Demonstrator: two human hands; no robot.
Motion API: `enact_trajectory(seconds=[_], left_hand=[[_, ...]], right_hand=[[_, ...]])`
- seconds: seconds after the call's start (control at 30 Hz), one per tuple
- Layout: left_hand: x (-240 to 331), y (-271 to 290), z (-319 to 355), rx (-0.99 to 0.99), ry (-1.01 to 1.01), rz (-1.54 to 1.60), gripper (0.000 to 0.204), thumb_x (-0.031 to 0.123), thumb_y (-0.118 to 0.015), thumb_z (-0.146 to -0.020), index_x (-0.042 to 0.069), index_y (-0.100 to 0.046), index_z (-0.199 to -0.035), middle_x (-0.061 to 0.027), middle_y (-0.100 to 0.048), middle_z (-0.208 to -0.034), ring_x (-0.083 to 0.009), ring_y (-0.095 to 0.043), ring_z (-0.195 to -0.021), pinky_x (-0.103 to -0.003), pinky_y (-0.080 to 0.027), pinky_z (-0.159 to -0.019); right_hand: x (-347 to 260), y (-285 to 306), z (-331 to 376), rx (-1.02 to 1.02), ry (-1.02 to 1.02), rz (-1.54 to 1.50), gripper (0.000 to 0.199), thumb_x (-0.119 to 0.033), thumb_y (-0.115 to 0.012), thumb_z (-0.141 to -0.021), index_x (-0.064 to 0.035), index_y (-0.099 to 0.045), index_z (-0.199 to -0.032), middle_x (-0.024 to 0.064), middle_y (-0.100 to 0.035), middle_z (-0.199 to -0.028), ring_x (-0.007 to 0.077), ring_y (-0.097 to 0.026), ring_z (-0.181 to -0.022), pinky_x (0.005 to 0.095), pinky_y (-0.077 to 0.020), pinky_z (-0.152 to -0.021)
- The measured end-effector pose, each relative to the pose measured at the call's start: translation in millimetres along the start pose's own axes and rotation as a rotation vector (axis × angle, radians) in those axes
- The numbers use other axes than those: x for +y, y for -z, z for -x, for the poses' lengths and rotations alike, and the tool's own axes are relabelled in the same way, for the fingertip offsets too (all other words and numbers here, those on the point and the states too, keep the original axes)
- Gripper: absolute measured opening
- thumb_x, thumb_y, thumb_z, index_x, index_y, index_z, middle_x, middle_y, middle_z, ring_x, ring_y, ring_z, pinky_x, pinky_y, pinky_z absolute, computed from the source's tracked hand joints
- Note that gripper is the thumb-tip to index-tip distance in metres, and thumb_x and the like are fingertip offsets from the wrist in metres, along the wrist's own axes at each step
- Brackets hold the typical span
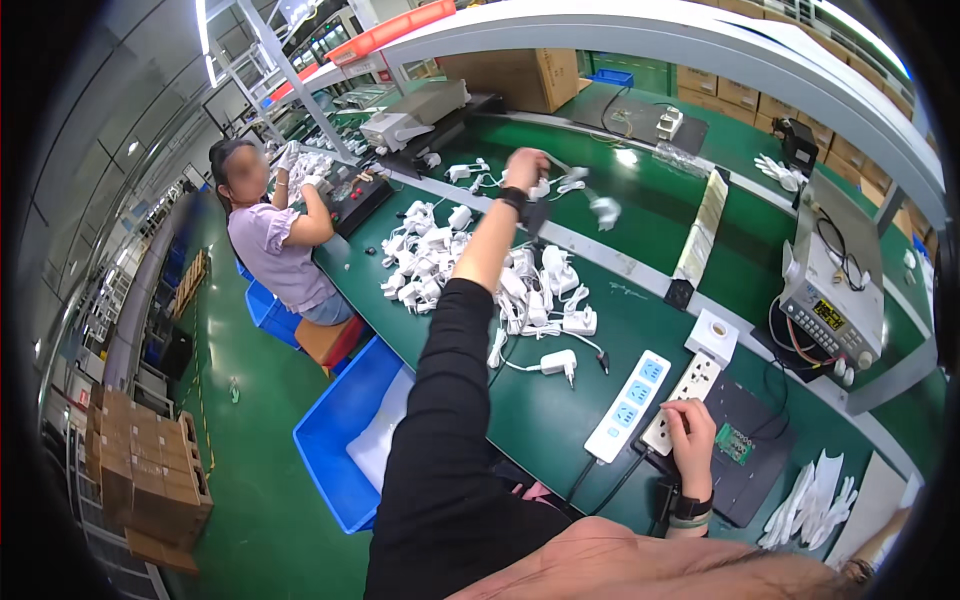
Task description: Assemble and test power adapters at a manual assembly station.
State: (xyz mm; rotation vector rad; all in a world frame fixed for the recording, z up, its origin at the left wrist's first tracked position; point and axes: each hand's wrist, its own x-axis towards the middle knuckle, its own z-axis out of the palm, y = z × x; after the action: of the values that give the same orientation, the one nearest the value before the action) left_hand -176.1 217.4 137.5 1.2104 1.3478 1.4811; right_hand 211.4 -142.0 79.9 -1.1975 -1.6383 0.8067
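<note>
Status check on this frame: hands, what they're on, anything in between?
Left hand raised over bench, gripping a blurred white adapter by its cable. Right hand resting on power strip. Adapter pile lies between them.

blurred white charger [606, 210] dangles by cord above green bench.

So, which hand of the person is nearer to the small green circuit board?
Right. The right hand rests on the white power strip just beside the green circuit board; the left hand is raised far across the bench.

We are extending our left arm far forward, left hand [527, 168] closed; right hand [692, 430] is resting low, fingers curled.
</note>
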Motion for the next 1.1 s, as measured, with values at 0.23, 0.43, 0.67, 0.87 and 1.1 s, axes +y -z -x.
enact_trajectory(seconds=[0.23,0.43,0.67,0.87,1.1], left_hand=[[6,154,67,0.484,-0.364,0.108,0.015,0.016,-0.043,-0.09,0.009,-0.057,-0.089,-0.002,-0.056,-0.072,-0.0098,-0.054,-0.059,-0.024,-0.043,-0.048],[-62,237,99,0.679,-0.374,-0.211,0.011,0.011,-0.051,-0.084,0.006,-0.06,-0.087,-0.008,-0.062,-0.085,-0.0183,-0.06,-0.076,-0.033,-0.049,-0.064],[-84,181,136,0.302,-0.458,-1.043,0.016,0.006,-0.06,-0.071,0.017,-0.067,-0.079,-0.0048,-0.067,-0.099,-0.0289,-0.063,-0.09,-0.037,-0.048,-0.079],[-78,176,143,0.294,-0.522,-1.018,0.015,0.006,-0.06,-0.069,0.017,-0.068,-0.075,-0.0037,-0.068,-0.103,-0.0271,-0.064,-0.092,-0.037,-0.049,-0.077],[-95,187,146,0.323,-0.519,-0.699,0.013,0.004,-0.058,-0.073,0.012,-0.068,-0.075,-0.0063,-0.07,-0.092,-0.0247,-0.065,-0.088,-0.035,-0.049,-0.079]], right_hand=[[-5,-7,3,-0.01,0.022,-0.014,0.008,-0.005,-0.058,-0.085,-0.0014,-0.065,-0.087,0.0057,-0.054,-0.073,0.0145,-0.051,-0.063,0.0255,-0.0385,-0.057],[-6,-8,1,-0.04,0.042,-0.049,0.008,-0.005,-0.058,-0.085,-0.001,-0.065,-0.087,0.006,-0.054,-0.073,0.0141,-0.051,-0.063,0.0252,-0.0385,-0.057],[-9,-8,-1,-0.048,0.012,-0.009,0.008,-0.005,-0.058,-0.085,-0.0002,-0.064,-0.087,0.0071,-0.055,-0.074,0.0157,-0.053,-0.066,0.026,-0.0398,-0.06],[0,-7,4,-0.005,0.056,0.013,0.007,-0.005,-0.061,-0.085,-0.001,-0.065,-0.088,0.0063,-0.053,-0.073,0.0151,-0.051,-0.064,0.0255,-0.039,-0.058],[-4,-10,4,-0.004,0.062,0.011,0.007,-0.004,-0.06,-0.085,-0.0007,-0.065,-0.088,0.0063,-0.053,-0.074,0.0148,-0.051,-0.064,0.0252,-0.0389,-0.058]])
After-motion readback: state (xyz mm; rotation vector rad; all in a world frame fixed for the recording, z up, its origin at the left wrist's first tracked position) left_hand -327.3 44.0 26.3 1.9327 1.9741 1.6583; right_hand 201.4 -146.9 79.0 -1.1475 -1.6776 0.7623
